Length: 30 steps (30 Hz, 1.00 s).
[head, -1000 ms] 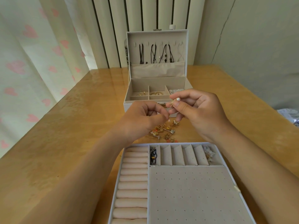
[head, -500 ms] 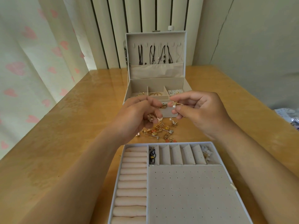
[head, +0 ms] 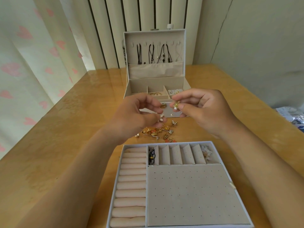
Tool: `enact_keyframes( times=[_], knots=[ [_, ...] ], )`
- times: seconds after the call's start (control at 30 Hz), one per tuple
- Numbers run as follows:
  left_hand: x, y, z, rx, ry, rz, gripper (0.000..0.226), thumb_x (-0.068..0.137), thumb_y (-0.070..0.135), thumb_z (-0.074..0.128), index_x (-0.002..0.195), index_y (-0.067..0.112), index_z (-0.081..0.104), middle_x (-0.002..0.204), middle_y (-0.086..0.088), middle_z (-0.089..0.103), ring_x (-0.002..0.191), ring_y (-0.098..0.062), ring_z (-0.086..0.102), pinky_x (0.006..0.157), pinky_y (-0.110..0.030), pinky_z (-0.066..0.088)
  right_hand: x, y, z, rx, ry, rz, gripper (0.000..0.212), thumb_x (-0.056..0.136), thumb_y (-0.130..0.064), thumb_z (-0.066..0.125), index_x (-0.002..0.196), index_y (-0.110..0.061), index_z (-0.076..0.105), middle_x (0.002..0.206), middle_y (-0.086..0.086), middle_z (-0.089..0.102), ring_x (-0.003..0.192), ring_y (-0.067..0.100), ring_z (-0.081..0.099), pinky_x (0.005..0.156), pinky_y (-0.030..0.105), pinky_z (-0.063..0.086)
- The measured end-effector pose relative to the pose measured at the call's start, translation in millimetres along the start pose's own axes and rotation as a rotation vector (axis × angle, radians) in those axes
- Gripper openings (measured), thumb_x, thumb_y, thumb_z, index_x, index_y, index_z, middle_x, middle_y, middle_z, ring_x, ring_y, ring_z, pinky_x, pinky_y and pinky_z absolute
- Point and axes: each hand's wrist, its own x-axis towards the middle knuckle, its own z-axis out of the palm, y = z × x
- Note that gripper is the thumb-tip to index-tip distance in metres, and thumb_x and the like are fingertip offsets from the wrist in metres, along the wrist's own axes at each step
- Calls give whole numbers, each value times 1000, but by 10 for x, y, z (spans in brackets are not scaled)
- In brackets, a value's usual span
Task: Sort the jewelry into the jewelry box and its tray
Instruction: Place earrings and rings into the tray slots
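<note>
Gold flower-shaped earring with a white pearl bead (head: 176,106), pinched between thumb and forefinger of the right hand (head: 207,112); this grip is closed on the earring, the other fingers curled loosely behind it. Small white-and-gold earring (head: 161,118), pinched at the fingertips of the left hand (head: 136,116); this grip is likewise closed on its piece, palm turned inward. The two hands are raised above the bench and near each other but apart, with one earring in each; both forearms enter from the lower corners.

Directly below the hands, loose gold and orange earrings (head: 162,132) lie scattered on the glossy wooden bench (head: 74,129); they are too small and tangled to count. Nearer the viewer lies one grey rectangular tray (head: 233,186); a column of cream ring rolls runs down its left side, a perforated panel fills its right, and six narrow slots cross its far edge. The leftmost slot holds a dark chain-like piece, the rightmost white flower-shaped pieces.

Beyond the hands stands one grey fabric-lined jewelry box (head: 156,83), lid upright; dark cord necklaces (head: 152,53) hang inside the lid above a fabric pocket, and small gold items lie in the base compartments. White curtain printed with pink hearts (head: 24,63) at left; crumpled clear packaging (head: 294,116) at the right edge.
</note>
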Motion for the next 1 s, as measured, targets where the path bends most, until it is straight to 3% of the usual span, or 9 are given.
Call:
enact_keyframes(
  times=[0.17,0.3,0.5,0.67,0.87,1.0],
  knots=[
    [-21,30,-22,-60,-8,9,17,85,-12,67,94,2,64,90,-18,68,81,-37,74,63,-37,63,-12,-30,1,26,-19,7,25,88,6,66,98,-16,74,91,0,78,86,8,71,73,21,55],
    [-18,33,-35,2,-9,16,19,85,-9,69,95,7,64,88,-14,73,72,-30,73,53,-30,55,-13,-25,2,66,-37,19,24,86,11,66,92,-11,73,90,8,77,75,16,69,60,23,52],
    [-14,26,-31,-20,-54,5,27,85,-10,68,109,3,65,100,-18,72,75,-31,73,64,-35,60,-19,-21,10,88,-74,31,24,84,18,64,88,-5,71,91,18,74,72,19,72,57,26,54],
    [-14,9,-40,-9,-61,2,23,85,-12,68,103,2,65,101,-14,67,77,-32,73,67,-35,61,-18,-31,1,73,-85,67,20,84,13,67,90,-6,71,89,14,76,69,19,70,53,26,52],
    [-6,0,-48,20,-85,14,16,80,-5,76,93,3,72,86,-12,73,76,-22,70,70,-30,58,-24,-33,1,27,-62,57,15,84,2,73,93,-9,73,89,20,74,79,43,65,56,29,49],
    [-1,-21,-25,42,-71,15,25,75,-11,77,91,7,72,90,-11,74,78,-20,66,79,-35,61,-29,-49,1,53,-74,76,16,85,6,69,94,-7,72,85,15,76,75,18,71,59,21,51]
  ],
)
